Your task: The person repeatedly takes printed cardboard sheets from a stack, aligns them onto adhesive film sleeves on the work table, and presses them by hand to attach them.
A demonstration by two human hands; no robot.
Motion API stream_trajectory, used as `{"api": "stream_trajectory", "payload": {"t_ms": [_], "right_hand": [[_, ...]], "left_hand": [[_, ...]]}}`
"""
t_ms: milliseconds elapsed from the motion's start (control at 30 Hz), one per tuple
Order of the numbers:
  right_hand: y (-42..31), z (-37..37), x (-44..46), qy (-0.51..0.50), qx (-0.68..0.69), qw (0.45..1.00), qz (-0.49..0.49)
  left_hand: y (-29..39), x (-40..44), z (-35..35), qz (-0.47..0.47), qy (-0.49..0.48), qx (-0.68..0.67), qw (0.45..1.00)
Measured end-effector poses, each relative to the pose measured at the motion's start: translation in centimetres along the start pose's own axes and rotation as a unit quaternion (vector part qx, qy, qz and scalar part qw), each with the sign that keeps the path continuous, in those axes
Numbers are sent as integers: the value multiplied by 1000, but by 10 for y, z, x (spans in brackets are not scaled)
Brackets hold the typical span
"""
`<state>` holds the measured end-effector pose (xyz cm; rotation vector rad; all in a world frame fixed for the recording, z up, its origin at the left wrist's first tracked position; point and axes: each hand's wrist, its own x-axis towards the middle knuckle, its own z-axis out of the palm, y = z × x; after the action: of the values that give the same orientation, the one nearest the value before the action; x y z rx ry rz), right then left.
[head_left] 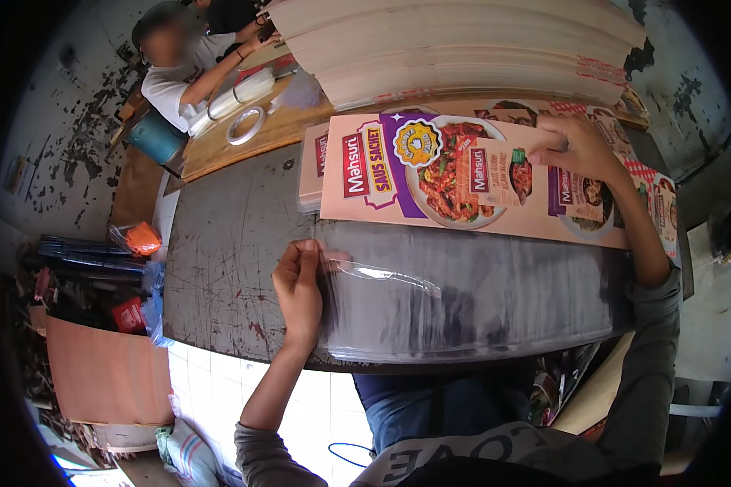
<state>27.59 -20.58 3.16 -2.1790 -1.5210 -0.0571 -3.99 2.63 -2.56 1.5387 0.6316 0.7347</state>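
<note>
My left hand point(299, 280) is closed in a pinch at the left edge of a clear plastic sleeve point(479, 292), the top one of a stack on the table in front of me. Just beyond lies a printed cardboard sheet point(357, 207), peach and purple with food pictures and "Mahsuri Saus Sachet" lettering. Its lower edge lies along the far side of the sleeves. My right hand point(575, 148) grips this sheet near its upper right, the thumb on its face; the other fingers are partly hidden. More printed sheets point(310, 183) in plastic show under its left end.
A tall stack of pale cardboard sheets point(463, 49) stands at the back of the scratched grey table point(227, 268). On a wooden bench lies a tape roll point(246, 126), with another person point(183, 73) working behind it. An orange bundle point(142, 239) sits at left.
</note>
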Motion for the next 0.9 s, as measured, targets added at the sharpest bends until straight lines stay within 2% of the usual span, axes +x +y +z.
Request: {"api": "stream_trajectory", "payload": {"t_ms": [100,200,400,467,500,567,667,767,900], "right_hand": [[4,2,-1,7,6,999,-41],[2,3,-2,-41,7,999,5],[-1,2,-3,16,72,997,-15],[-2,0,-3,-51,-40,998,21],[-3,-2,-2,-48,-40,998,21],[-4,0,-3,-3,43,999,20],[-2,0,-4,-14,-18,1000,2],[-7,1,-5,31,26,999,15],[-9,-2,-3,10,29,1000,-2]], "left_hand": [[0,0,-1,0,0,6,1000],[-1,1,-1,-1,1,2,1000],[-1,1,-2,-11,-5,1,1000],[1,2,-3,-8,-4,5,1000],[2,1,-2,-8,-2,7,1000],[2,1,-3,-13,-1,9,1000],[1,0,-3,-16,0,17,1000],[0,2,-3,-17,-3,-13,1000],[1,1,-2,-17,-2,-17,1000]]}}
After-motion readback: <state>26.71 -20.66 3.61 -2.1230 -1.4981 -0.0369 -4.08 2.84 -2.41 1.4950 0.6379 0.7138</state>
